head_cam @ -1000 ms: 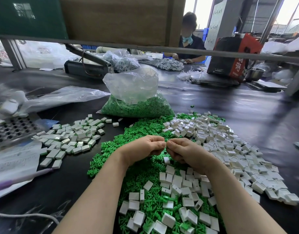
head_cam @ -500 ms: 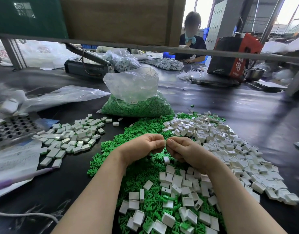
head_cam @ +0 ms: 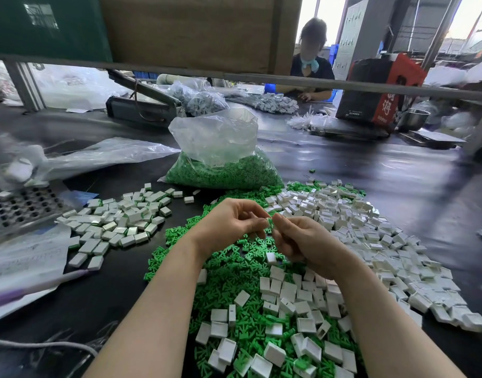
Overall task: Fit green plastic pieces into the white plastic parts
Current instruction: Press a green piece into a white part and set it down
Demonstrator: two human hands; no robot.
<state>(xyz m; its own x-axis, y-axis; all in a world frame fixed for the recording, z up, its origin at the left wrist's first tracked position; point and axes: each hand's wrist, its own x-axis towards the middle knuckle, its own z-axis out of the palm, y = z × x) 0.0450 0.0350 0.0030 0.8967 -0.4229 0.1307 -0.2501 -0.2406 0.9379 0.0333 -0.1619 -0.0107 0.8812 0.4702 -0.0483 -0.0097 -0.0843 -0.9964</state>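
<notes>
My left hand (head_cam: 231, 225) and my right hand (head_cam: 302, 244) meet above a spread of loose green plastic pieces (head_cam: 229, 271). Between their fingertips sits a small white part with green showing at its end (head_cam: 269, 222); the left fingers pinch it and the right fingertips touch it from the other side. Empty white plastic parts (head_cam: 357, 230) lie heaped to the right and in front of me. A separate pile of white parts with green edges (head_cam: 117, 222) lies to the left.
A clear bag of green pieces (head_cam: 223, 170) stands behind the piles. A perforated metal tray (head_cam: 22, 208), papers (head_cam: 24, 257) and plastic bags (head_cam: 98, 156) sit at the left. Another person (head_cam: 310, 64) works across the black table (head_cam: 398, 186), beside a red-and-black box (head_cam: 381, 88).
Both hands have turned slightly and the fingers have loosened, so the small part between the fingertips now shows. The person across the table has sat up.
</notes>
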